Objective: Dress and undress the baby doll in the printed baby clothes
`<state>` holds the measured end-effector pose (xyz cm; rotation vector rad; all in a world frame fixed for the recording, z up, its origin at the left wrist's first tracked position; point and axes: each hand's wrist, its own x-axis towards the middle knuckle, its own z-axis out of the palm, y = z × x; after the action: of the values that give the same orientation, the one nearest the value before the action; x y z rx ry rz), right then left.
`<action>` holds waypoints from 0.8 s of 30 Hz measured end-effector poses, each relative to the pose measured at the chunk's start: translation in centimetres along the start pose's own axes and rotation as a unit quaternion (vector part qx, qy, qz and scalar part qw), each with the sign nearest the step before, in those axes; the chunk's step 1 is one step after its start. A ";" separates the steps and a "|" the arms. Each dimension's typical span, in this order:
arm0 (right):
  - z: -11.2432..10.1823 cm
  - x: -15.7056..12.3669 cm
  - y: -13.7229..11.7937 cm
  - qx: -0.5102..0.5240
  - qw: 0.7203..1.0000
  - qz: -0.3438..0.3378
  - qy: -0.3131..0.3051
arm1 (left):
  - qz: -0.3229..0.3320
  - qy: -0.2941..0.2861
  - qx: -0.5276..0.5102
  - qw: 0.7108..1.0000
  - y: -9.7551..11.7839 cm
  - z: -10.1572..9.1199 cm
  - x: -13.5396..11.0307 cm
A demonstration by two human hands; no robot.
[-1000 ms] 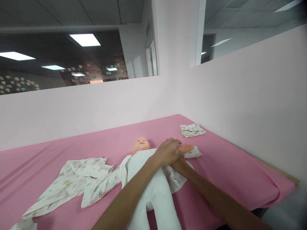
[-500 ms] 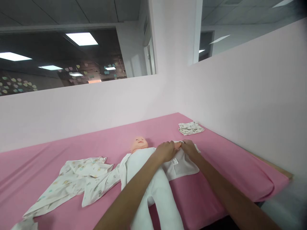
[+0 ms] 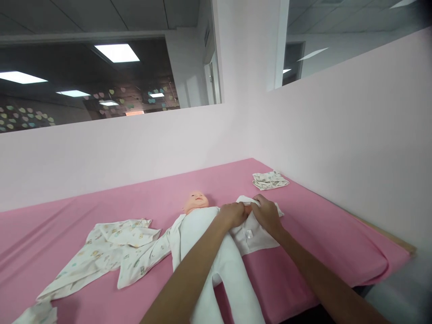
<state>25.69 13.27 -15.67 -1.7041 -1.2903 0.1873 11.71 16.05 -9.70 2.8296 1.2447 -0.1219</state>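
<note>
A baby doll (image 3: 232,265) with a white cloth body lies on its back, its head (image 3: 196,201) at the far end. My left hand (image 3: 234,214) is closed around the doll's arm on the right side; a bit of the doll's pink hand shows past my fingers. Close beside it, my right hand (image 3: 266,215) pinches the white edge of a baby shirt (image 3: 258,240), bunched at the doll's hand. The shirt's plain inner side and a small label (image 3: 249,234) face up. A printed sleeve (image 3: 145,261) covers the doll's other arm.
The doll lies on a pink padded table (image 3: 276,279) against white walls (image 3: 337,148). Printed baby clothing (image 3: 101,245) is spread out at left. A folded printed cloth (image 3: 270,180) lies near the back right edge. Windows are above the walls.
My right hand has drawn the shirt's white edge up around the doll's hand, which shows less now. My left hand still grips the arm, slightly lower.
</note>
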 end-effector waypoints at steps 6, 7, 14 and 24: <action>-0.1 -1.4 -2.4 0.127 0.988 -0.033 -0.079 | 0.007 0.000 0.021 1.000 -0.2 -0.7 -0.7; -0.1 -1.7 -2.9 0.155 0.982 -0.033 -0.100 | 0.009 0.003 0.022 1.000 -0.4 -0.9 -1.2; -1.9 -6.0 -7.0 0.304 0.885 -0.071 -0.346 | -0.010 0.074 0.020 0.997 -3.9 -2.4 -7.8; -5.6 -12.1 -5.5 0.090 0.948 0.008 -0.307 | -0.291 0.247 -0.298 0.875 -7.2 3.5 -19.7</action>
<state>20.23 0.10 -13.38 -1.5505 -1.6411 0.8747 -7.10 6.19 -11.42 1.9346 1.7949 0.8581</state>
